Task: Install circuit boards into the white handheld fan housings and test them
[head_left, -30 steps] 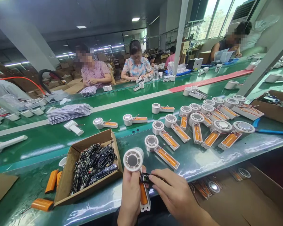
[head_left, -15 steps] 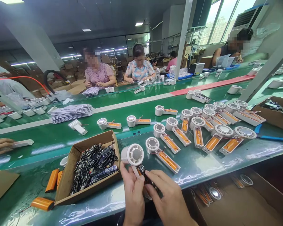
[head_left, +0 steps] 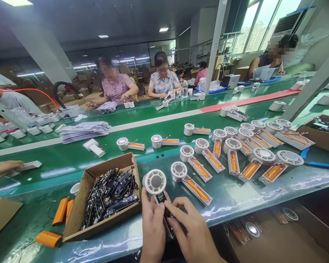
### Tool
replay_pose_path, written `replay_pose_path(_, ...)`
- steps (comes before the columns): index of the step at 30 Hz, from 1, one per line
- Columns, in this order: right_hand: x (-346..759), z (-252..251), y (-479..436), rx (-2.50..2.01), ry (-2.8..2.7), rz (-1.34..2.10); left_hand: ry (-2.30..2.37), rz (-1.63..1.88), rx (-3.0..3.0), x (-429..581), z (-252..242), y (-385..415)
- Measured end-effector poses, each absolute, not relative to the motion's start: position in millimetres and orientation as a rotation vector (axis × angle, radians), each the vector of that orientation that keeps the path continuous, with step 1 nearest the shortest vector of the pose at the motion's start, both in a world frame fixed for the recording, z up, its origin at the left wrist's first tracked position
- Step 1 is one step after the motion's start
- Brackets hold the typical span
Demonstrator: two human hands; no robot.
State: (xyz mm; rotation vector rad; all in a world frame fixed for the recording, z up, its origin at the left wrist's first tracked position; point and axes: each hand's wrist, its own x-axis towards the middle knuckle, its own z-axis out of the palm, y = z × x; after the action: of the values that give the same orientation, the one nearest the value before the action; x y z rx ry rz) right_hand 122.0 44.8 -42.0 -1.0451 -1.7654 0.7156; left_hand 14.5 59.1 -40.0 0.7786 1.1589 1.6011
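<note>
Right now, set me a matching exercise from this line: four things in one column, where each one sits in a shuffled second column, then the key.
Things:
1. white round housing
2. black circuit boards
3. orange battery packs
4. blue-handled pliers

Places:
A. lying at the far right of the green belt
B. heaped in the cardboard box
C. held in the person's left hand
D. lying loose left of that box

Pairs: 1-C, 2-B, 3-D, 4-A

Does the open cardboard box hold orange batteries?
No, the open brown cardboard box holds black circuit boards; orange cylindrical batteries lie outside it.
</note>
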Motion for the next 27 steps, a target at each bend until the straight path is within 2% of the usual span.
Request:
replay_pose_path(4,128.7,-50.9,45.7,-0.865,-1.569,1.285,1.098,1.547,0.643,8.2,-35.9,63.4)
replay_pose_path(7,129.4,-58.3,45.3,-0.775,-1.363,1.542,1.112,1.531,0.584,9.7,-34.2,63.4)
replay_pose_path(18,128.3,-38.6,43.2,-0.886,-1.227,1.506,1.137,1.472,0.739,20.2,-31.1,59.4)
replay_pose_path(27,116.6,-40.7,54.4,-0.896,-1.1,1.549,1.367,1.43,0.877,9.4,-45.2,64.8)
